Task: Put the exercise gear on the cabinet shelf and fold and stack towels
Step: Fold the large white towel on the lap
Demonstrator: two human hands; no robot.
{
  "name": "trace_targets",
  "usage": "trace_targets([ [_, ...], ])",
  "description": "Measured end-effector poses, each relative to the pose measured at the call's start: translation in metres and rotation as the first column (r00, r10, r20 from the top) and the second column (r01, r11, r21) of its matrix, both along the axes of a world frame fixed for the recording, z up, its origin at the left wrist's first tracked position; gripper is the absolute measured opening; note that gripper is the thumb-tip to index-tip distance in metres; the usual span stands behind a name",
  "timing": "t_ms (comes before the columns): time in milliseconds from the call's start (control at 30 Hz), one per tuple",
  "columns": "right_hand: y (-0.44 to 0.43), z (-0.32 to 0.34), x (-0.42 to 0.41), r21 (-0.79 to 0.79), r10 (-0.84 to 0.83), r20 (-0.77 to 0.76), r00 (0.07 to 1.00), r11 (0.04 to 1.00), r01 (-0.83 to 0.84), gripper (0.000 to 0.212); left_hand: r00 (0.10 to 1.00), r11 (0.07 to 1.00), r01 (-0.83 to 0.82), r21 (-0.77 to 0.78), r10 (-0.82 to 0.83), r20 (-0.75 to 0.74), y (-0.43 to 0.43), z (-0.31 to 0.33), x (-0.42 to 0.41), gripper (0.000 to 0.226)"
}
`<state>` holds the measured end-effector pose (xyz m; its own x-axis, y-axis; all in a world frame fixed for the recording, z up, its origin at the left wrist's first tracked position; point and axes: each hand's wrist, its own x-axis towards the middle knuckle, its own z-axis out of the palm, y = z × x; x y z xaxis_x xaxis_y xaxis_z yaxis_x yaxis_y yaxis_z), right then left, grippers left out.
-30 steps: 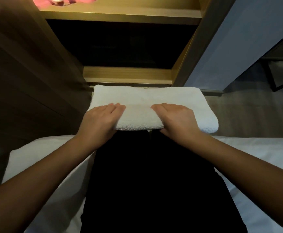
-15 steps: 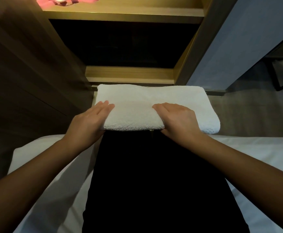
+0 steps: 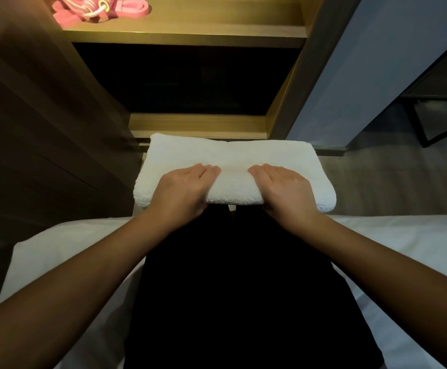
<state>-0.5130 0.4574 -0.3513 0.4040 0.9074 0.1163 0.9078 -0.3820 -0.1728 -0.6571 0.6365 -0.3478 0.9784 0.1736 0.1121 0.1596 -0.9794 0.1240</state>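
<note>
Both hands [image 3: 181, 191] [image 3: 286, 191] press flat on folded towel [image 3: 233, 155]

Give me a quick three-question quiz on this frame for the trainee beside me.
1. True or false: the pink exercise gear lies on the lit upper shelf.
2. What does the left hand touch? A) the folded white towel B) the shelf C) the gear
3. Fill in: the right hand rests on the towel's ___ edge, the one toward the person.
Key: 1 true; 2 A; 3 near.
</note>
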Motion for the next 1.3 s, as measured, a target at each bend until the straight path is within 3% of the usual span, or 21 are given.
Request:
trace_targets([
  [167,-0.012,-0.006,0.010,-0.069,-0.040,0.008,0.999,0.997,0.040,0.053,0.997,1.000,0.003,0.013,-0.004,0.073,0.006,-0.008,-0.007,0.063],
  [300,-0.020,-0.010,0.021,-0.003,-0.028,0.000,1.000,1.000,0.028,0.053,0.995,0.996,-0.044,0.073,0.037,0.092,0.015,-0.014,-0.020,0.052],
  [400,-0.023,-0.017,0.030,-0.054,-0.053,0.014,0.999,0.997,0.054,0.059,0.992,0.996,-0.054,0.068,0.046,0.117,0.020,-0.017,-0.027,0.041],
  [567,-0.036,-0.023,0.042,0.009,-0.086,0.079,0.993,0.996,0.086,0.046,0.992,0.996,-0.087,0.037,0.083,0.096,0.035,-0.012,-0.038,0.043],
  [900,-0.067,-0.009,0.025,0.108,-0.071,0.108,0.992,0.992,0.059,0.048,0.987,0.999,-0.050,-0.005,0.051,0.154,0.031,-0.007,-0.075,0.063],
  [1033,-0.090,-0.009,-0.003,0.140,-0.138,0.014,0.990,0.981,0.135,0.055,0.967,0.999,-0.019,0.037,0.008,0.255,0.015,-0.013,-0.105,0.063],
  [1133,-0.100,0.000,-0.003,0.048,-0.072,-0.094,0.993,0.996,0.077,0.062,0.985,0.998,0.000,-0.058,0.010,0.171,0.014,-0.014,-0.115,0.069],
  [1233,-0.104,0.010,0.005,0.102,-0.058,-0.430,0.901,0.988,0.112,0.046,0.978,0.947,-0.002,-0.321,0.069,0.196,0.010,-0.009,-0.117,0.056],
  [1300,-0.096,0.014,0.009,0.163,-0.168,-0.642,0.748,0.924,0.347,0.038,0.922,0.829,-0.087,-0.552,0.277,0.271,0.005,-0.001,-0.107,0.045],
])
